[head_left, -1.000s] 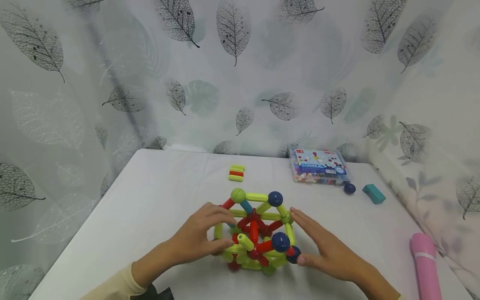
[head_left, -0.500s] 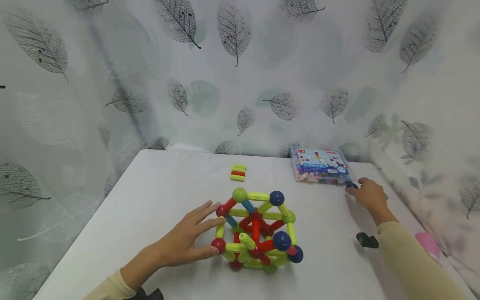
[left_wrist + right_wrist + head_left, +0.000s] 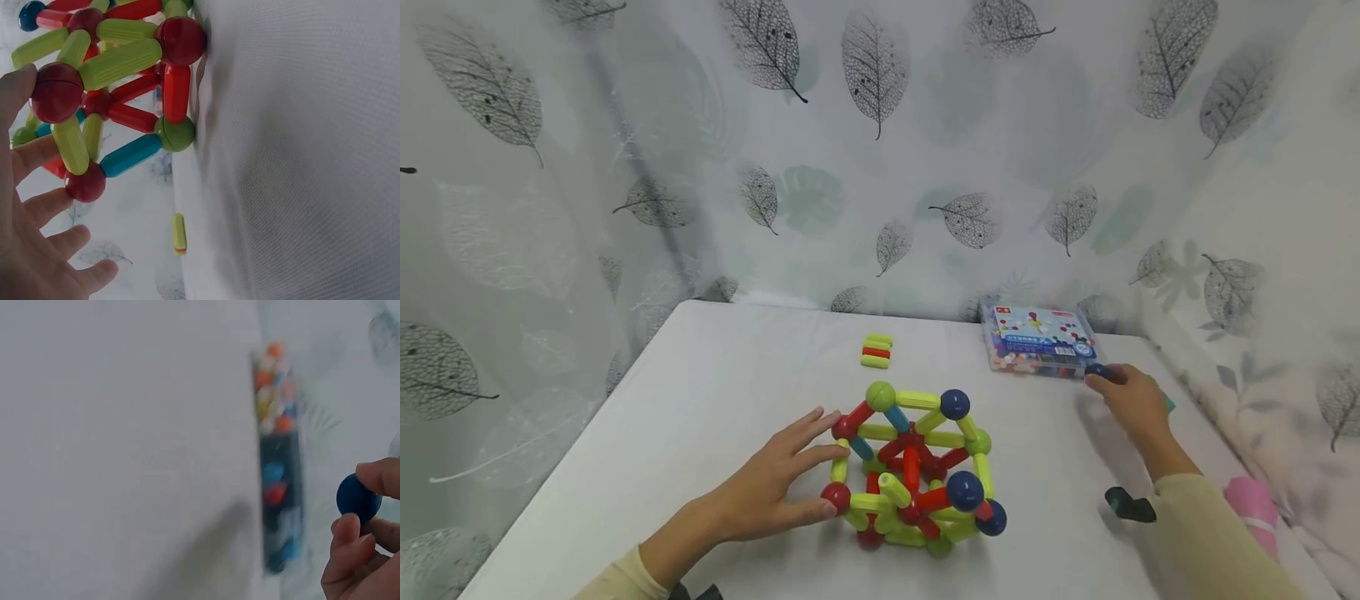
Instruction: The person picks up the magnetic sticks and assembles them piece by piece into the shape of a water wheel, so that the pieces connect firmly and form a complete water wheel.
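Observation:
A lattice of coloured rods and balls [image 3: 912, 463] stands in the middle of the table, built from lime, red and teal rods with red, green and dark blue balls. At its left side my left hand [image 3: 775, 479] has its fingers spread, the thumb touching a red ball [image 3: 57, 92] and other fingertips by the upper red ball [image 3: 85, 182]. Far over on the right, my right hand [image 3: 1131, 408] pinches a loose dark blue ball [image 3: 359, 497] between thumb and fingers. In the right wrist view that ball is held clear of the white table.
A clear plastic box [image 3: 1037, 340] of small coloured parts lies at the back right. Several short rods [image 3: 876, 351] lie in a row at the back. A teal block [image 3: 1169, 403] is mostly behind my right hand; a pink roll [image 3: 1253, 510] lies at the right edge.
My right hand has left the lattice's right side, reached to the back right and picked up the blue ball there. My left hand has eased slightly leftward, staying at the lattice.

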Motion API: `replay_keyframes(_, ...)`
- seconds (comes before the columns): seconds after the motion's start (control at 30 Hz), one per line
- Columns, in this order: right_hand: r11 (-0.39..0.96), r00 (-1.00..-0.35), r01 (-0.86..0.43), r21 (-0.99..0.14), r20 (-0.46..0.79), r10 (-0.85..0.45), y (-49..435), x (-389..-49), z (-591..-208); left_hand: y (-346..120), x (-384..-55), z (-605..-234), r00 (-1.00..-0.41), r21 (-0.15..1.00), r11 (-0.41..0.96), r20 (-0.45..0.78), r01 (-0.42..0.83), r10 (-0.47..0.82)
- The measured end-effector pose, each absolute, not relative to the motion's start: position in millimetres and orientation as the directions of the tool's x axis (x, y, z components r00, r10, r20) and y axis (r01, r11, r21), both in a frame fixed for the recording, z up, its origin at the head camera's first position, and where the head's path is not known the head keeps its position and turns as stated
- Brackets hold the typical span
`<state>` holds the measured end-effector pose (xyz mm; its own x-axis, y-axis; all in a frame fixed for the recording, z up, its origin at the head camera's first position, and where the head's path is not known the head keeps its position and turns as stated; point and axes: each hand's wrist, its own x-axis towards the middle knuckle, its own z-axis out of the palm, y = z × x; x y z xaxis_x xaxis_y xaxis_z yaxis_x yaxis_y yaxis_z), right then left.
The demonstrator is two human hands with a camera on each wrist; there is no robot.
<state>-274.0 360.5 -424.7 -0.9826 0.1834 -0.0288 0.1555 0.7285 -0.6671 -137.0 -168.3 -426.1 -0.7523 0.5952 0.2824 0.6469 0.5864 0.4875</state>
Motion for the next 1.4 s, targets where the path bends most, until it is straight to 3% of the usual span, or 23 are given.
replay_keyframes(0.1,0.569,-0.997,0.031,-0.822,0.013,0.074,314.9,-249.2,-392.3,-169.0,-137.5,-425.4,-0.749,0.476,0.589,0.29,0.653,0.596)
replay_keyframes(0.2,0.472,-0.983,-0.169,-0.865,0.112,-0.146,258.3,-220.1,-356.0,-170.9,-137.4,-424.7,-0.751,0.476,0.59,0.295,0.652,0.591)
replay_keyframes(0.37,0.424,-0.817,-0.426,-0.799,0.138,-0.56,176.6,-179.8,-316.7,-173.5,-136.9,-425.5,-0.752,0.488,0.583,0.299,0.649,0.587)
replay_keyframes(0.5,0.492,-0.707,-0.52,-0.698,0.029,-0.706,135.6,-158.8,-303.8,-173.1,-138.2,-427.3,-0.746,0.487,0.576,0.305,0.657,0.593)
replay_keyframes(0.73,0.622,-0.698,-0.567,-0.54,-0.084,-0.711,113.4,-144.8,-302.8,-170.8,-139.9,-429.6,-0.754,0.51,0.572,0.292,0.643,0.588)
replay_keyframes(0.97,0.593,-0.704,-0.557,-0.581,-0.048,-0.708,119.4,-142.4,-306.2,-169.0,-139.9,-430.5,-0.758,0.513,0.574,0.292,0.639,0.583)
replay_keyframes(1.07,0.585,-0.768,-0.518,-0.624,0.039,-0.639,137.9,-138.3,-307.6,-167.8,-139.0,-431.7,-0.765,0.512,0.582,0.29,0.632,0.575)
replay_keyframes(1.2,0.6,-0.892,-0.402,-0.691,0.148,-0.427,178.3,-133.1,-316.6,-167.0,-140.3,-432.2,-0.765,0.517,0.579,0.289,0.631,0.576)
replay_keyframes(1.3,0.628,-0.938,-0.3,-0.718,0.105,-0.329,206.1,-133.2,-329.6,-167.7,-151.1,-431.2,-0.794,0.596,0.547,0.299,0.588,0.529)
replay_keyframes(1.4,0.641,-0.932,-0.216,-0.736,-0.039,-0.359,225.1,-137.3,-344.4,-167.8,-185.4,-429.5,-0.896,0.741,0.531,0.223,0.411,0.383)
